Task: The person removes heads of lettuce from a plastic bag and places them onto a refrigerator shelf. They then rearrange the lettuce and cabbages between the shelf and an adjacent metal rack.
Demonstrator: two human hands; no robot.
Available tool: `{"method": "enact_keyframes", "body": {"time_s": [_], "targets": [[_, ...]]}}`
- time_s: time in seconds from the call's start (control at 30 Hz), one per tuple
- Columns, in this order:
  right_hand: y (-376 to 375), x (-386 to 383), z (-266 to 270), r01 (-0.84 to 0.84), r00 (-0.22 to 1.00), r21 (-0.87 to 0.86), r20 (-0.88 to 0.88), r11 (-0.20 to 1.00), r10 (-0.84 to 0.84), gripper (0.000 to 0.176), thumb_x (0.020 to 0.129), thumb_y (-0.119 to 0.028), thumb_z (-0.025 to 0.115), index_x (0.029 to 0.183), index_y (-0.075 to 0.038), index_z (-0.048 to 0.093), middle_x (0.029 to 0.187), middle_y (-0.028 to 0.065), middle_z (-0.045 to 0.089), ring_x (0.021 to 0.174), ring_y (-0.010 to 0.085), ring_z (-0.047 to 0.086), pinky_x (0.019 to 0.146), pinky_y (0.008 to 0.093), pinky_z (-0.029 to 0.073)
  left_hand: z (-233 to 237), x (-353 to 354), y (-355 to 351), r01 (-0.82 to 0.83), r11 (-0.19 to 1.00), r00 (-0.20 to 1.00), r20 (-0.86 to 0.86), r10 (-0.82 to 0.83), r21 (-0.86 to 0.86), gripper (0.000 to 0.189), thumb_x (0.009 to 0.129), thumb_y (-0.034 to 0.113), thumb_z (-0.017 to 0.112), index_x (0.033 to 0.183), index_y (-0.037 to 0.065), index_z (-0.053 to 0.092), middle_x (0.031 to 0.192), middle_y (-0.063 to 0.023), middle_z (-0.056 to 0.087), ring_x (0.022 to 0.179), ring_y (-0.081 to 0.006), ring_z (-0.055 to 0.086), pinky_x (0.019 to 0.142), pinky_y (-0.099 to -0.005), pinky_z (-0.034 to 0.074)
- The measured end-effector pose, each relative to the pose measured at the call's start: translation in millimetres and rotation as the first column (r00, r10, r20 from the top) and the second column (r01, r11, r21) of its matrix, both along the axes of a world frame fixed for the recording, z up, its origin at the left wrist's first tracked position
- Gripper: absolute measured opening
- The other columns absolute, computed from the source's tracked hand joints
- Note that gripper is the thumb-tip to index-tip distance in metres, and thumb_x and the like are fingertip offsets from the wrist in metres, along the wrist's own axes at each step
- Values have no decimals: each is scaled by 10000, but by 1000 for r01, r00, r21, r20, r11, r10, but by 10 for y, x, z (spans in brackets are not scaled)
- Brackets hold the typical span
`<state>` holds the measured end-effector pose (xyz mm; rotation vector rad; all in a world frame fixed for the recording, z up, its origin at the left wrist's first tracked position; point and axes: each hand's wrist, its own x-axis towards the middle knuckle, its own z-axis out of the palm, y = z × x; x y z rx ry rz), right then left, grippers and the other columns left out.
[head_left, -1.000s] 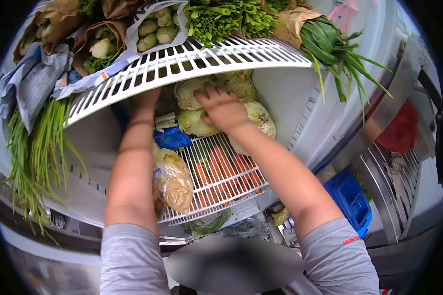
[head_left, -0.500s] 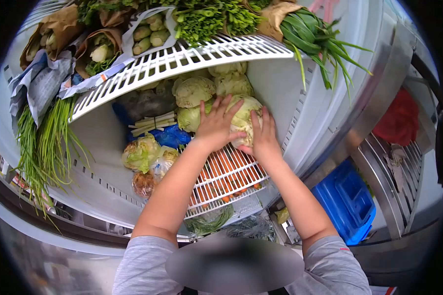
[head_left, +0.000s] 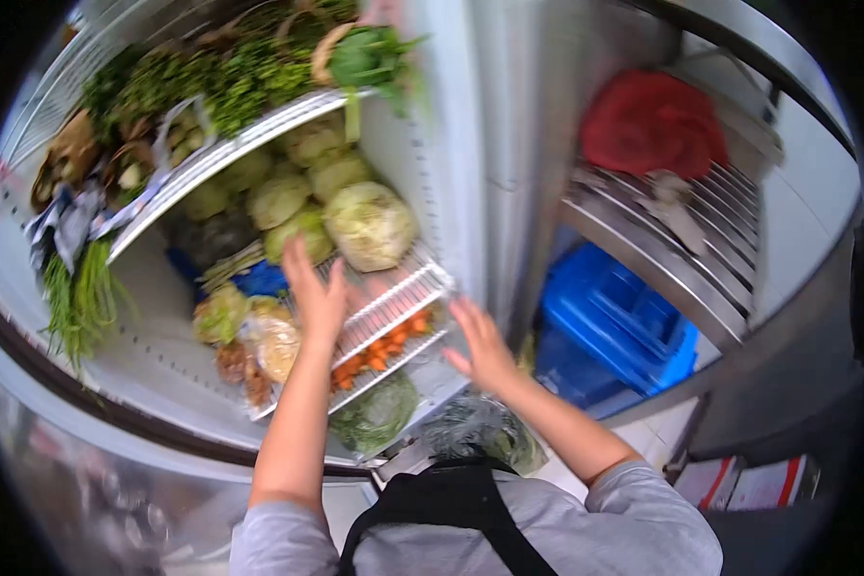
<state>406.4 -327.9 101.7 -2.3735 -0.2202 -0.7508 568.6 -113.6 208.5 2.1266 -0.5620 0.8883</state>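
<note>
Several pale green cabbages are stacked on the middle shelf of an open fridge, the front one [head_left: 370, 226] near its right wall. My left hand [head_left: 315, 293] is held in front of the shelf, just below and left of that cabbage, fingers spread and holding nothing. Out by the fridge's right edge, my right hand [head_left: 480, 348] is empty too, its fingers apart. Carrots [head_left: 379, 352] lie under the wire shelf [head_left: 398, 309], between my hands. A wrapped light-coloured vegetable [head_left: 275, 348] sits left of my left wrist.
Leafy greens [head_left: 240, 86] fill the upper shelf [head_left: 230, 149], with long green stalks [head_left: 79, 302] hanging at the left. To the right are a blue lidded bin [head_left: 624, 312] and a slatted metal rack [head_left: 715, 206] bearing a red bag [head_left: 653, 125].
Both hands have come off the front cabbage and moved down, the right one out to the fridge edge. The view has turned to the right.
</note>
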Motion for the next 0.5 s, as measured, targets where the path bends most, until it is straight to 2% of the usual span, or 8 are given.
{"method": "enact_keyframes", "body": {"time_s": [0.1, 0.13, 0.17, 0.23, 0.33, 0.43, 0.47, 0.5], "targets": [[-158, -826, -1040, 60, 956, 108, -294, 992, -25, 685, 839, -256, 678, 1418, -70, 362, 1418, 281, 332, 1261, 459, 404, 1042, 475, 376, -318, -529, -108, 22, 1000, 1000, -8, -23, -1, 633, 853, 94, 633, 1416, 39, 347, 1433, -265, 322, 1350, -407, 311, 1126, -449, 256], [-192, -1122, -1349, 60, 915, 55, -403, 997, -33, 683, 831, -264, 683, 1406, -58, 378, 1417, 304, 320, 1253, 474, 418, 1041, 480, 383, -470, -680, -130, 43, 999, 999, -7, -42, 24, 618, 847, 81, 628, 1405, 43, 364, 1422, -261, 334, 1337, -402, 329, 1118, -449, 271], [-215, -1409, -1517, 57, 784, 94, -620, 994, 13, 680, 825, -272, 685, 1398, -55, 389, 1420, 318, 310, 1234, 475, 445, 1041, 480, 390, -651, -837, -162, 57, 996, 998, -33, -55, 62, 615, 838, 82, 634, 1397, 54, 380, 1422, -251, 340, 1333, -396, 340, 1110, -450, 286], [-248, -1886, -1936, -18, 586, 86, -806, 996, 80, 653, 815, -256, 688, 1381, -55, 432, 1424, 291, 344, 1328, 434, 361, 1061, 433, 382, -875, -1223, -208, 136, 981, 987, -100, -122, 141, 602, 820, 90, 650, 1374, 73, 416, 1421, -228, 353, 1318, -387, 367, 1093, -451, 314], [-402, -2341, -2356, -108, 545, 61, -831, 992, 110, 641, 808, -244, 686, 1371, -66, 437, 1365, 272, 434, 1311, 418, 388, 1049, 439, 393, -1228, -1674, -153, 226, 949, 965, -180, -189, 220, 526, 801, 108, 669, 1299, 100, 499, 1387, -182, 408, 1255, -381, 435, 1059, -452, 360], [-585, -2377, -2283, 40, 767, 123, -639, 992, 49, 421, 835, -170, 646, 1219, -32, 543, 1268, 272, 480, 1131, 435, 521, 960, 443, 448, -1434, -2062, -41, 291, 918, 931, -298, -208, 268, 519, 784, 112, 681, 1279, 128, 526, 1371, -168, 428, 1244, -377, 443, 1042, -456, 379], [-710, -2222, -2032, 82, 852, 178, -523, 981, 23, 349, 834, -137, 634, 1158, -20, 581, 1199, 254, 538, 1098, 419, 541, 938, 443, 454, -1523, -2117, 12, 333, 901, 914, -332, -235, 279, 512, 784, 116, 679, 1274, 126, 529, 1377, -170, 420, 1223, -378, 463, 1024, -452, 399], [-682, -2075, -1048, 145, 906, 246, -422, 958, -29, 249, 826, -81, 615, 1061, 1, 618, 1069, 210, 606, 1022, 388, 576, 895, 425, 466, -1591, -2178, 57, 338, 902, 895, -388, -221, 268, 511, 785, 117, 679, 1273, 125, 529, 1377, -171, 418, 1210, -377, 475, 1012, -447, 411]]}}
